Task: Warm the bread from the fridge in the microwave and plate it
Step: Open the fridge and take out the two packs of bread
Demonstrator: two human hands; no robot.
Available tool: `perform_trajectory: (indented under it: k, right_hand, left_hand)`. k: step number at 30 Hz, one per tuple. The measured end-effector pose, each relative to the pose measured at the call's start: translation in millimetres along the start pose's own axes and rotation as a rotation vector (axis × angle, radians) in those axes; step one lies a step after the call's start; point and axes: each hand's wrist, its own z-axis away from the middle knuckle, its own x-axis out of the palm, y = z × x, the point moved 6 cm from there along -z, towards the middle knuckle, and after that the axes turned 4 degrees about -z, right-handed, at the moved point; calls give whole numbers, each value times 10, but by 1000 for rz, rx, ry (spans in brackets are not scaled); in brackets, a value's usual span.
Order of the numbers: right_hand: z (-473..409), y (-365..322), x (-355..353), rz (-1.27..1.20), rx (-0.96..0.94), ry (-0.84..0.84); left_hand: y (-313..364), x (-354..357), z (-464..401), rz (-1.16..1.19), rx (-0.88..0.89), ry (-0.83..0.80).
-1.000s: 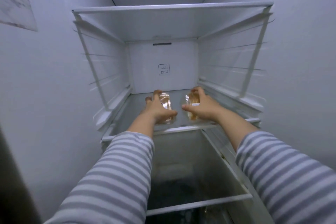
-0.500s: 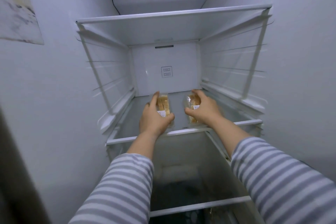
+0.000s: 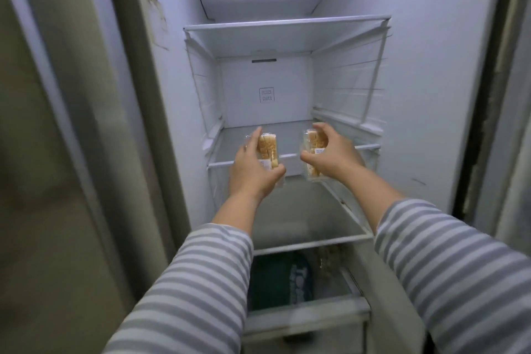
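Note:
Two clear plastic packs of sliced bread are held in front of the open fridge. My left hand (image 3: 253, 172) grips the left bread pack (image 3: 267, 149) from its left side and below. My right hand (image 3: 333, 154) grips the right bread pack (image 3: 315, 141), fingers over its top and thumb under it. Both packs hang in the air just above the front rim of the middle glass shelf (image 3: 287, 138), tilted toward me. Each pack carries a small white label.
The fridge has a bare upper glass shelf (image 3: 284, 34) and a lower shelf rail (image 3: 310, 244). A drawer (image 3: 304, 316) at the bottom holds dark green bagged items. Fridge side walls stand close on both sides, and a door edge (image 3: 132, 95) rises at left.
Both hands have lifted the bread packs off the middle shelf and pulled them toward the shelf's front edge. My view has backed away, showing more of the fridge frame and bottom drawer.

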Motion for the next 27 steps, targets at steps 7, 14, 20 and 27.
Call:
perform_trajectory:
  k: [7,14,20,27]
  right_hand:
    - [1418,-77,-223,8,91,-24]
    - [2545,-285,-402,41,89,-122]
    - [3288,-626,-602,-10,18,-223]
    - [4276,-1111,-507,-105,-51,-414]
  left_hand:
    - [48,-357,1246,36,-49,-113]
    - [162,-866,2297,95,-125,-150]
    - [339,-1467,3102,42,-192,-101]
    - [314,-2335,4170,-29,-324,34]
